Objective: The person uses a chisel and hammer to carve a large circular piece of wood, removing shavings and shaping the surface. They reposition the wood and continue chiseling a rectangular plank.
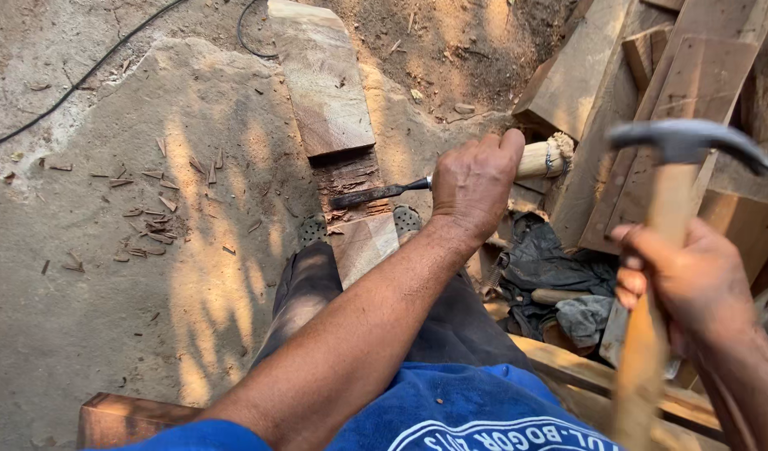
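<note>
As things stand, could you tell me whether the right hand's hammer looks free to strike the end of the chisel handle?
Probably yes. The right hand holds the hammer raised, with only open air between its head and the bare end of the chisel handle beyond the left hand.

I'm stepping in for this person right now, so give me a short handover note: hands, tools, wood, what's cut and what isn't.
Left hand: gripping the chisel by its wooden handle, blade lying in the notch.
Right hand: holding the hammer raised, head clear of the chisel.
Plank: on the ground, a foot on its near end.
Done: a rough notch cut across the plank; chips lie to the left.
Left: notch floor looks ragged, not yet clean.
</note>
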